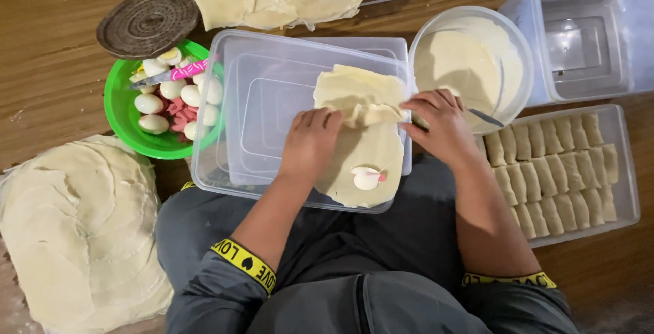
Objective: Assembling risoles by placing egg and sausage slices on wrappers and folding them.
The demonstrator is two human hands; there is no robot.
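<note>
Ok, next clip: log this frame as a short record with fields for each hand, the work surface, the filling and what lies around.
left hand: left hand presses the thin wrapper sheet, fingers bent on it
right hand: right hand folds the sheet's top edge over
work surface: upturned clear plastic container on the lap
filling: egg piece with a pink bit on the sheet's near end
left side: green bowl of halved eggs and pink sausage pieces, knife across it; stack of sheets
right side: white bowl of batter; tray of finished rolls
</note>
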